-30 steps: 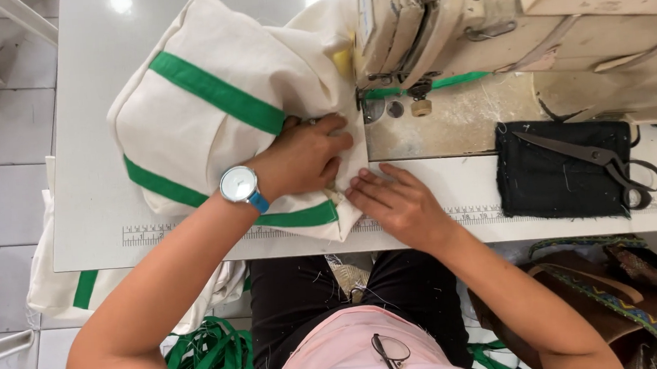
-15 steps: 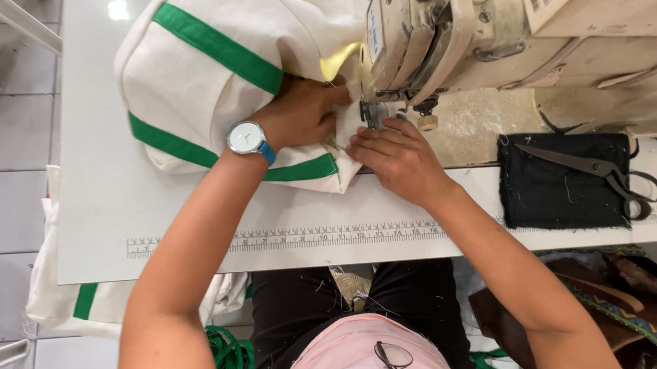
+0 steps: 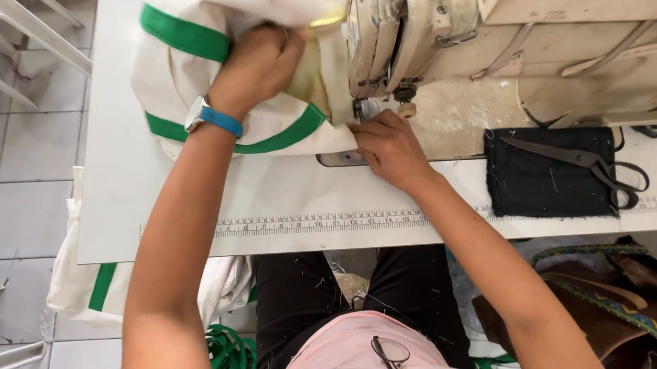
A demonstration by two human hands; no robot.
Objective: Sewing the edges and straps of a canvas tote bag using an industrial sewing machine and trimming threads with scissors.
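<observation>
While the cream canvas bag (image 3: 203, 77) with green bands lies bunched on the white bench (image 3: 283, 204) against the sewing machine (image 3: 488, 31), the left hand (image 3: 257, 65) grips a fold of its fabric, fingers curled closed just left of the machine head. The right hand (image 3: 392, 148) lies flat with fingers together, pressing the bag's green-trimmed edge down beside the needle area. A blue-strapped wristwatch (image 3: 210, 117) sits on the left wrist. Right of the right hand, well apart, black scissors (image 3: 585, 164) rest on a dark cloth pad (image 3: 547, 183). A printed ruler strip (image 3: 308, 223) runs along the bench's near edge. More green webbing (image 3: 233, 364) hangs below the bench.
</observation>
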